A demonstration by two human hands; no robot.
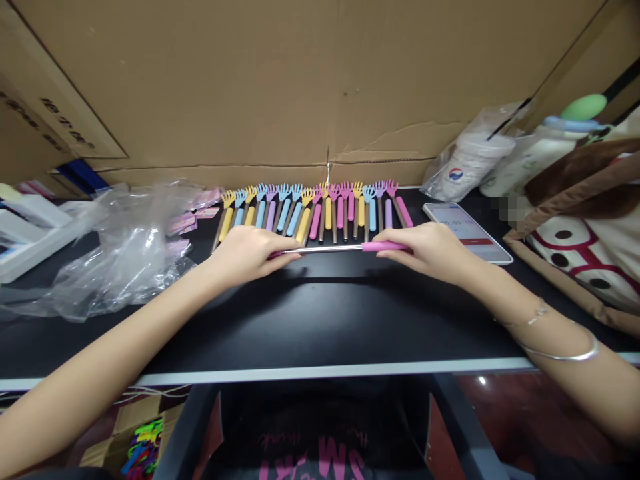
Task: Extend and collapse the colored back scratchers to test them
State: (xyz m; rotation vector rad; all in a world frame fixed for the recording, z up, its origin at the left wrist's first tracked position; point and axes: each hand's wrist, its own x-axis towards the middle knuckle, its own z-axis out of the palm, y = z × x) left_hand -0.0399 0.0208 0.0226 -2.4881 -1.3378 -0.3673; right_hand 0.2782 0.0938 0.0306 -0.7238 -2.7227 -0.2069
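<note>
A pink-handled back scratcher (pixel 345 248) with its metal telescopic rod pulled out lies level between my hands, just above the black table (pixel 310 313). My left hand (pixel 247 255) is closed around the claw end, which is hidden in my fingers. My right hand (pixel 430 248) is closed around the pink grip. Behind them, a row of several back scratchers (pixel 315 210) with yellow, blue, purple and pink handles lies side by side at the table's back edge, claws pointing away.
Crumpled clear plastic bags (pixel 115 253) lie at the left with small pink packets (pixel 183 223). A phone (pixel 467 232) rests right of my right hand, beside a fabric bag (pixel 585 247) and bagged cups (pixel 470 167). Cardboard (pixel 300 87) walls the back.
</note>
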